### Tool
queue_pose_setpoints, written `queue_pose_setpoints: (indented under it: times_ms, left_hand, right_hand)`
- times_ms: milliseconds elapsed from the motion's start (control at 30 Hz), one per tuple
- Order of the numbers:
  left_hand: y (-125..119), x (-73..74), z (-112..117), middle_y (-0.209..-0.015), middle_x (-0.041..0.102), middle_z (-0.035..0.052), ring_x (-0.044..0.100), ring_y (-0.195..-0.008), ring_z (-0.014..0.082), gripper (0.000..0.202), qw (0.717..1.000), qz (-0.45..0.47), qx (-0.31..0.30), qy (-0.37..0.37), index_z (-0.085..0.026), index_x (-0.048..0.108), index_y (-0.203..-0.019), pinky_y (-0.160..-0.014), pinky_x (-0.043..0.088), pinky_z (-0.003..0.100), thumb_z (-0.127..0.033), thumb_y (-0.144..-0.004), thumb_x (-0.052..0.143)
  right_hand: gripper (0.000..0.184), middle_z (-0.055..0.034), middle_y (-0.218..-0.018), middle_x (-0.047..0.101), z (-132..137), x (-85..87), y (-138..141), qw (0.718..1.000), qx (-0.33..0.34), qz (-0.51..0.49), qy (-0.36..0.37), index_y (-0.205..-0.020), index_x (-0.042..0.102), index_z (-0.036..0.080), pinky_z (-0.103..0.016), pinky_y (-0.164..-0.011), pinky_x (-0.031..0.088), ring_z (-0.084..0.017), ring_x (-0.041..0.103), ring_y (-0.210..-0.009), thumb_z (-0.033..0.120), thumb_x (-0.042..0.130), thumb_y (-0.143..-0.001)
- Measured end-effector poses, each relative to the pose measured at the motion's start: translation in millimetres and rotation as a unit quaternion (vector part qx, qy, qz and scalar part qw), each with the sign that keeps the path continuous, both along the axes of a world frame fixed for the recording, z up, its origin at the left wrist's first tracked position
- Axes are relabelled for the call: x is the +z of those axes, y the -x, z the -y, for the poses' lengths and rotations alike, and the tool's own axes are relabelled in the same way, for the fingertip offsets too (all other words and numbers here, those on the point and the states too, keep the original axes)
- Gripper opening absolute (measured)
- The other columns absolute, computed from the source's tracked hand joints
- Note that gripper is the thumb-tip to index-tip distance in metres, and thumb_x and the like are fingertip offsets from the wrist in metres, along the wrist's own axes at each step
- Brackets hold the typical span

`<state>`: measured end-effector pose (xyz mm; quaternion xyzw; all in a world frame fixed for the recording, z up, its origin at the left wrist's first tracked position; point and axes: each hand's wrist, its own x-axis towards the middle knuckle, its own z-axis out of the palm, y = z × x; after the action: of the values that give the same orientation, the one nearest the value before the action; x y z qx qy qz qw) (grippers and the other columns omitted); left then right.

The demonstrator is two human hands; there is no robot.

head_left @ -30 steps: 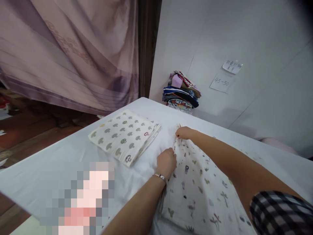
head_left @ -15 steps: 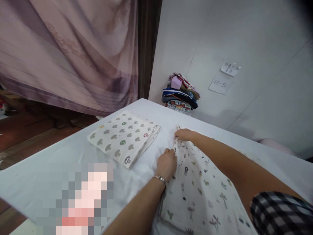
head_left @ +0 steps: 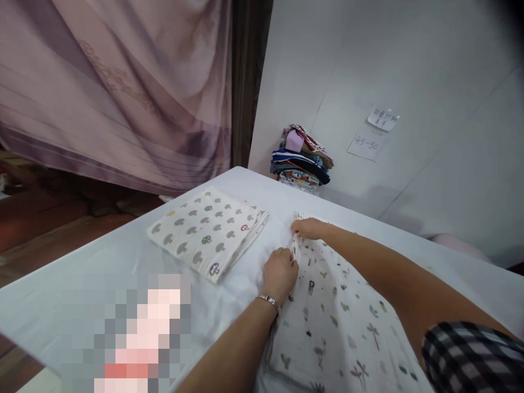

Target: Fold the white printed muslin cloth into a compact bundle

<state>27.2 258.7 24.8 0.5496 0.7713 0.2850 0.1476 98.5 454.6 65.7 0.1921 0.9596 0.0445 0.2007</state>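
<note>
A draped mauve-pink fabric curtain with faint lettering (head_left: pixel 135 82) fills ten to eleven o'clock, creased and banded near its hem. A dark brown upright strip (head_left: pixel 250 71) runs down at twelve. From one to three o'clock stands a smooth pale-grey wall (head_left: pixel 319 54) crossed by thin seams; at two it bears two white handwritten paper notes (head_left: pixel 365 146), the lower reading "45-50". Reddish-brown flooring (head_left: pixel 53 224) shows at nine. A white-topped table (head_left: pixel 266 185) spreads across the centre. The light is soft, with a dim shadow on the wall at three.
</note>
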Motion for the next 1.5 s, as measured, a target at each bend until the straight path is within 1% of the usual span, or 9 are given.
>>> queue_pose_setpoints:
  times_ms: [133,233,333,567,800,900,1067,1333,1500]
  left_hand:
    - [0.5,0.7,-0.2,-0.088,0.058,0.0028,0.054,-0.085,0.0154,0.008,1.000,0.013,0.005,0.006,-0.020,0.054,-0.083,-0.072,0.037,0.026,-0.022,-0.079,0.048]
    - [0.8,-1.4,-1.0,-0.090,0.057,0.0026,0.054,-0.080,0.0143,0.008,1.000,0.028,0.009,0.003,-0.020,0.053,-0.085,-0.069,0.037,0.026,-0.023,-0.080,0.047]
    - [1.0,-3.7,-2.3,-0.089,0.056,0.0028,0.054,-0.077,0.0142,0.005,0.999,0.035,0.012,-0.016,-0.020,0.051,-0.081,-0.067,0.037,0.026,-0.022,-0.079,0.047]
    - [4.5,-6.0,-5.7,-0.084,0.058,0.0026,0.055,-0.077,0.0146,0.003,0.996,0.075,0.039,-0.026,-0.020,0.048,-0.075,-0.066,0.037,0.025,-0.017,-0.075,0.048]
    - [5.9,-6.4,-6.0,-0.093,0.062,0.0068,0.058,-0.086,0.0168,0.033,0.996,0.084,0.040,0.016,-0.018,0.046,-0.109,-0.072,0.039,0.025,-0.014,-0.076,0.046]
    - [4.8,-5.6,-3.6,-0.103,0.058,0.0085,0.057,-0.087,0.0169,0.034,0.999,0.030,0.015,0.018,-0.018,0.046,-0.112,-0.072,0.039,0.025,-0.015,-0.079,0.043]
    - [4.7,-4.3,0.1,-0.104,0.052,0.0058,0.058,-0.078,0.0144,0.036,0.998,-0.037,-0.030,0.048,-0.024,0.044,-0.117,-0.064,0.040,0.025,-0.016,-0.083,0.037]
    - [4.5,-8.9,-1.6,-0.099,0.051,0.0045,0.058,-0.076,0.0142,0.029,0.994,-0.064,-0.040,0.075,-0.025,0.052,-0.107,-0.063,0.039,0.026,-0.018,-0.083,0.038]
    - [3.3,-14.1,-3.4,-0.099,0.052,0.0045,0.058,-0.075,0.0150,0.027,0.995,-0.063,-0.040,0.060,-0.023,0.053,-0.103,-0.062,0.040,0.026,-0.017,-0.081,0.038]
  right_hand:
    - [0.013,-0.0050,-0.098,0.060,-0.6,0.3,0.9,1.000,-0.007,0.024,0.008,-0.090,0.058,0.020,-0.024,-0.062,0.037,-0.018,0.055,-0.084,0.023,0.050,-0.081]
    - [0.017,-0.0053,-0.106,0.058,-1.1,0.9,-2.1,1.000,0.020,0.020,-0.007,-0.097,0.056,0.021,-0.024,-0.063,0.037,-0.017,0.055,-0.088,0.023,0.048,-0.083]
    - [0.015,-0.0055,-0.104,0.057,-0.3,3.0,-7.9,0.998,0.051,0.013,-0.033,-0.094,0.057,0.020,-0.024,-0.061,0.036,-0.016,0.055,-0.084,0.022,0.044,-0.085]
    - [0.015,-0.0042,-0.098,0.055,0.4,0.9,-16.2,0.993,0.055,-0.061,-0.081,-0.089,0.052,0.020,-0.023,-0.059,0.035,-0.015,0.053,-0.084,0.021,0.038,-0.088]
    - [0.017,-0.0041,-0.101,0.055,1.2,-9.0,-9.5,0.996,0.022,-0.061,-0.062,-0.090,0.053,0.021,-0.023,-0.059,0.035,-0.015,0.053,-0.082,0.023,0.036,-0.089]
    - [0.018,-0.0045,-0.100,0.055,0.8,-14.6,-6.4,0.996,0.026,-0.066,-0.055,-0.089,0.054,0.020,-0.022,-0.060,0.036,-0.014,0.053,-0.080,0.021,0.036,-0.088]
    - [0.021,-0.0059,-0.098,0.056,-2.3,-27.3,-3.6,0.995,0.021,-0.086,-0.040,-0.088,0.056,0.019,-0.023,-0.062,0.038,-0.015,0.054,-0.083,0.022,0.036,-0.089]
    - [0.026,-0.0054,-0.112,0.056,-9.1,-28.6,-5.6,0.980,-0.038,-0.194,0.039,-0.106,0.057,0.021,-0.026,-0.081,0.041,-0.016,0.054,-0.098,0.020,0.041,-0.085]
    - [0.035,-0.0066,-0.117,0.056,-41.8,-21.5,-7.0,0.937,-0.236,-0.250,-0.066,-0.111,0.057,0.020,-0.027,-0.087,0.040,-0.017,0.052,-0.106,0.018,0.033,-0.086]
